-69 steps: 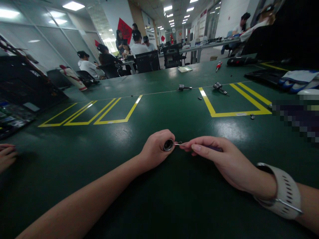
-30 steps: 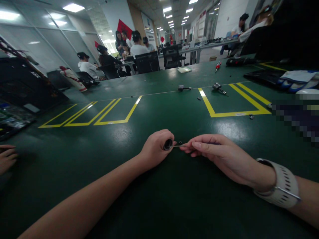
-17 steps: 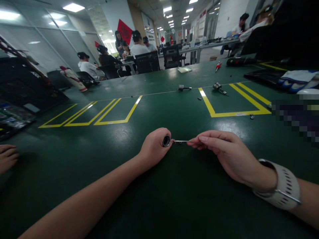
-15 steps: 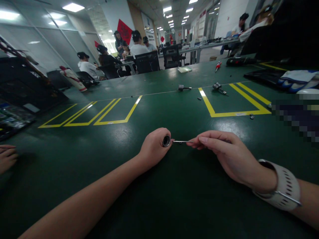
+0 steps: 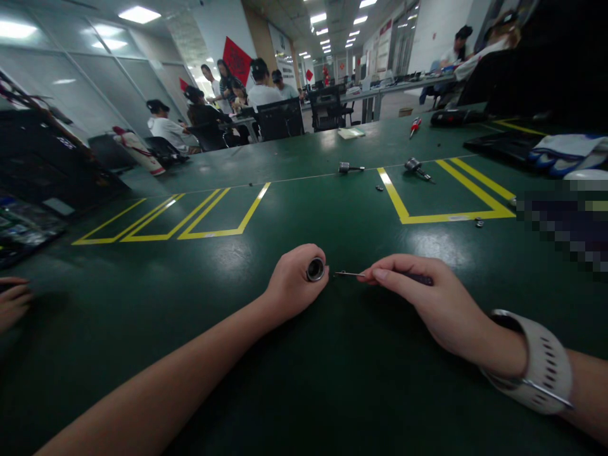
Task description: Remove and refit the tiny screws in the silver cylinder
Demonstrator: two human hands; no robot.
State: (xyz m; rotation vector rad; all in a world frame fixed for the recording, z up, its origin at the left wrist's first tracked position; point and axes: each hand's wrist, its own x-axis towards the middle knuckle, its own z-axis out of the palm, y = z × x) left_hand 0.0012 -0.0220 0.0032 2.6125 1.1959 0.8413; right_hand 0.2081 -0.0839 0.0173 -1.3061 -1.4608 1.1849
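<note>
My left hand (image 5: 293, 282) rests on the green table (image 5: 304, 380) and is closed around a small round metal part (image 5: 315, 270), whose open dark end faces right. My right hand (image 5: 422, 297) holds a thin screwdriver (image 5: 349, 274) with a dark handle, its metal shaft pointing left. The shaft's tip sits a short gap to the right of the metal part, not touching it. A white watch (image 5: 536, 361) is on my right wrist.
Two similar metal parts (image 5: 349, 168) (image 5: 415, 166) and small loose nuts (image 5: 481, 222) lie farther back among yellow taped rectangles (image 5: 446, 216). Another person's hand (image 5: 12, 301) rests at the left edge. Gloves (image 5: 565, 155) lie at the right. People sit at tables behind.
The screwdriver tip was in the mouth of the metal part; my right hand has drawn it back to the right, leaving a gap. My left hand has stayed put.
</note>
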